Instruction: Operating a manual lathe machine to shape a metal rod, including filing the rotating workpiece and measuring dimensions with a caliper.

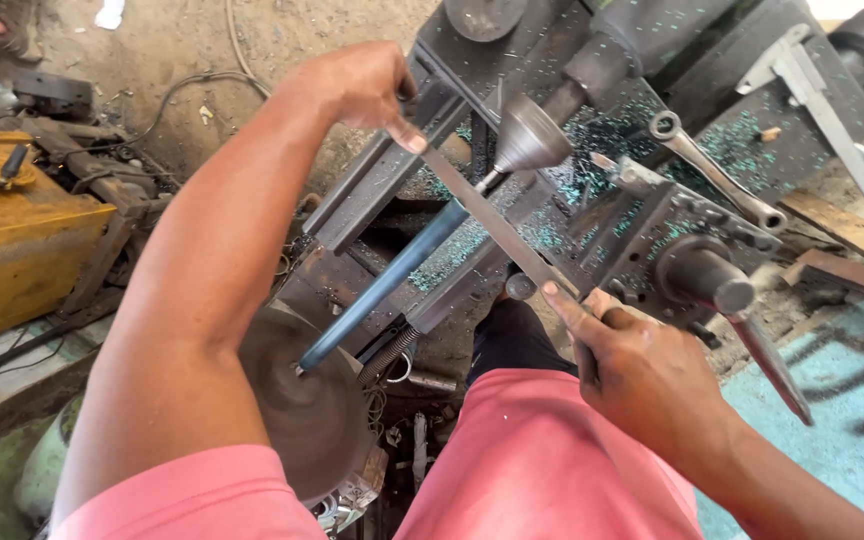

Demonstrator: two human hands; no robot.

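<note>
I hold a long flat metal file (492,220) by both ends. My left hand (357,85) pinches its far tip. My right hand (642,375) grips its near end, index finger laid along the blade. The file lies across a blue-grey round bar (392,275) mounted in a lathe. The bar runs from a blurred dark chuck (307,400) at lower left to a cone-shaped tailstock centre (527,135). Green-blue chips speckle the lathe bed (592,215).
A tool post with a dark handle (712,280) and a wrench (717,170) sit right of the file. A metal caliper (822,100) lies at upper right. A yellow machine (12,230) stands at left, with cables on the dirt floor (202,50).
</note>
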